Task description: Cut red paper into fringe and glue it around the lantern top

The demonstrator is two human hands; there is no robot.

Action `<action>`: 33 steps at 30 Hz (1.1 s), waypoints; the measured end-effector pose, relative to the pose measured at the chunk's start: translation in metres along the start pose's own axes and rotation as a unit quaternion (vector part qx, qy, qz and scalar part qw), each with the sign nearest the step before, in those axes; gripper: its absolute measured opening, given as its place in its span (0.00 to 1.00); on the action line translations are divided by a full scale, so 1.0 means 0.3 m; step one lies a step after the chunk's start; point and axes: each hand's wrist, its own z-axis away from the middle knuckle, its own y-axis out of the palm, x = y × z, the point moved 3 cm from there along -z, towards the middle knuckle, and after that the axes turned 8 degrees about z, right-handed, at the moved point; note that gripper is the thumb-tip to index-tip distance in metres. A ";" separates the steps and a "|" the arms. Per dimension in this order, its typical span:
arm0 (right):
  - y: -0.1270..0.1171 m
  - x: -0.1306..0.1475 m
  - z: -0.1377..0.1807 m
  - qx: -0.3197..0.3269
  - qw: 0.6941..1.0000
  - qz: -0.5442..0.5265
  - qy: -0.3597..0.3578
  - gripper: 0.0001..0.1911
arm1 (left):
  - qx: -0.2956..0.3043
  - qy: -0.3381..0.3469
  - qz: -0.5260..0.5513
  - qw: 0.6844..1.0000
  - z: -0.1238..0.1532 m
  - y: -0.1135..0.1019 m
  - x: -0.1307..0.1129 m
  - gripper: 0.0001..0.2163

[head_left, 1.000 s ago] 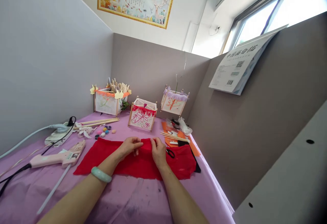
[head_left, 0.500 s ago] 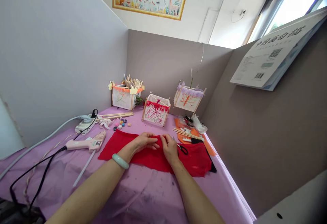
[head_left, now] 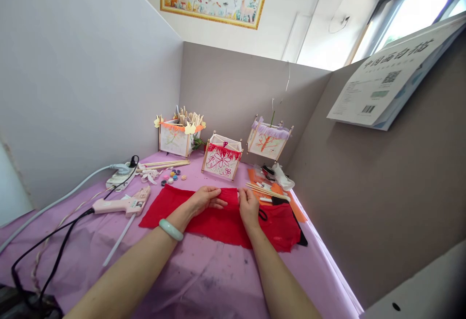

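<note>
A long piece of red cloth (head_left: 218, 229) lies across the table in front of me. My left hand (head_left: 206, 200), with a pale green bangle (head_left: 171, 230) on the wrist, pinches a raised part of red cloth between thumb and fingers. My right hand (head_left: 249, 207) pinches the other end of that raised part, so a short stretch is drawn taut between them. Whether it is a separate strip or the cloth's far edge, I cannot tell. Black-handled scissors (head_left: 262, 214) lie on the cloth just right of my right hand, partly covered by it.
To the left lie a pink glue gun (head_left: 125, 206) with a glue stick, and a power strip (head_left: 120, 178) with cables. Small paint pots (head_left: 171, 178) sit behind the cloth. Decorated lanterns (head_left: 222, 159) stand at the back. Wooden sticks (head_left: 267, 192) lie at right, beside the partition (head_left: 345, 178).
My right hand has moved a little to the right, away from my left hand. The red cloth between them is now spread wider. My left hand has hardly moved.
</note>
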 end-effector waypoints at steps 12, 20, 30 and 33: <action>0.042 -0.008 0.016 0.072 0.997 0.002 -0.037 0.14 | 0.006 0.006 0.006 1.000 -0.001 -0.003 -0.002 0.10; 0.031 -0.018 0.003 0.052 0.998 -0.014 -0.026 0.14 | -0.032 0.010 -0.032 0.999 0.000 -0.009 -0.004 0.11; 0.038 -0.003 0.014 0.073 0.996 -0.004 -0.045 0.14 | -0.040 0.033 -0.053 0.997 0.000 -0.014 -0.008 0.12; 0.033 0.004 0.014 0.064 0.997 -0.002 -0.044 0.14 | -0.038 0.032 -0.064 0.997 -0.002 -0.016 -0.006 0.13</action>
